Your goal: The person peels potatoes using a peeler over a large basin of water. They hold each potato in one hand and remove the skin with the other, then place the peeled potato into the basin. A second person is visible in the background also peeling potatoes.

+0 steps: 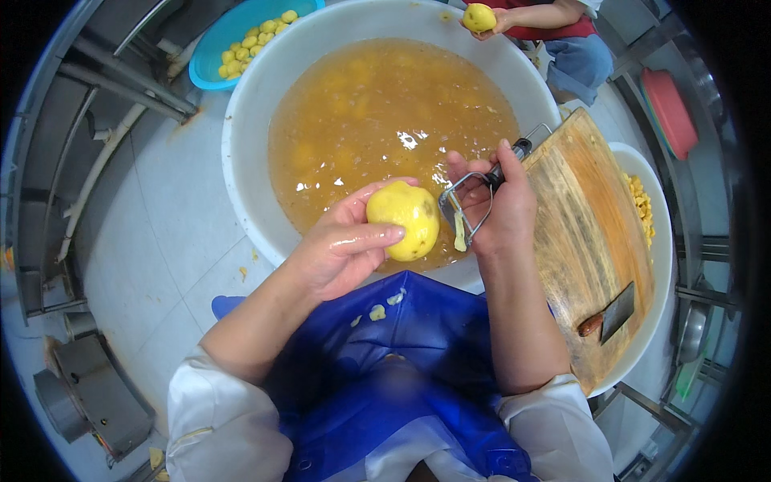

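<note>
My left hand (352, 241) holds a peeled yellow potato (405, 220) with a few dark spots, above the near edge of a big white tub (250, 175). The tub holds murky brown water (385, 126) with yellow shapes under the surface. Just right of the potato, my right hand (500, 205) grips a peeler (467, 211) by its black handle, its metal frame facing the potato without touching it. A strip of peel (460, 232) hangs at the blade. Bits of peel (377, 312) lie on my blue apron (385, 361).
At right, a wooden board (584, 235) bearing a cleaver (618, 313) lies across a white basin (662, 241) with yellow pieces (639, 208). A turquoise basin (208, 60) of peeled potatoes stands upper left. Across the tub, another person's hand (501, 23) holds a potato (479, 18). Metal racks flank both sides.
</note>
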{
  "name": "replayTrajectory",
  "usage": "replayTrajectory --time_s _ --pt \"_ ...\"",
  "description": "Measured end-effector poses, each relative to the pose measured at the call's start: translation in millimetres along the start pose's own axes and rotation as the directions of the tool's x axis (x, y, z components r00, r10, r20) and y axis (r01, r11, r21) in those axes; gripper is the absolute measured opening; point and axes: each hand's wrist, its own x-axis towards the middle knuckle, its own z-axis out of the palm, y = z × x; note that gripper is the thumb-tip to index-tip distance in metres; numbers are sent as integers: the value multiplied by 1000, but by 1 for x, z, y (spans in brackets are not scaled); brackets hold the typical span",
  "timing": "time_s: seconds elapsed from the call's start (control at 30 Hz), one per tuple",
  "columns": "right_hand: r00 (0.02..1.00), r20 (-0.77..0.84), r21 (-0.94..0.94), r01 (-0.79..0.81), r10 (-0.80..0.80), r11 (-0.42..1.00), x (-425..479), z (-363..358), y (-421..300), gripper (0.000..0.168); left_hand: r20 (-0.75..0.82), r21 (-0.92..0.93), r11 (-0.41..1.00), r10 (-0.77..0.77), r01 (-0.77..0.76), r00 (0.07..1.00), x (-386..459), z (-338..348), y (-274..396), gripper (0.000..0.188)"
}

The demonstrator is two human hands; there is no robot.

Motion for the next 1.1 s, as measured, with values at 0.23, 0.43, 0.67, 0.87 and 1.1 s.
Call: replayTrajectory --time_s 0.23,0.43,0.67,0.87,1.1 --pt "982 160 15 101 -102 995 -37 23 1 20 -76 7 999 -52 53 996 2 6 -9 62" --pt "909 -71 -229 386 -411 894 15 18 -13 17 -79 58 998 -26 31 996 1 9 -12 59" --pt "874 72 -378 470 -481 798 3 5 -12 17 -427 139 964 -147 226 892 11 -23 -4 37" --pt "888 -36 -192 443 -458 876 13 -11 -47 21 -297 386 799 580 -460 758 50 -111 169 59" --pt "924 24 -172 380 -382 909 12 -6 -40 21 -517 844 350 333 406 789 74 -235 147 23"
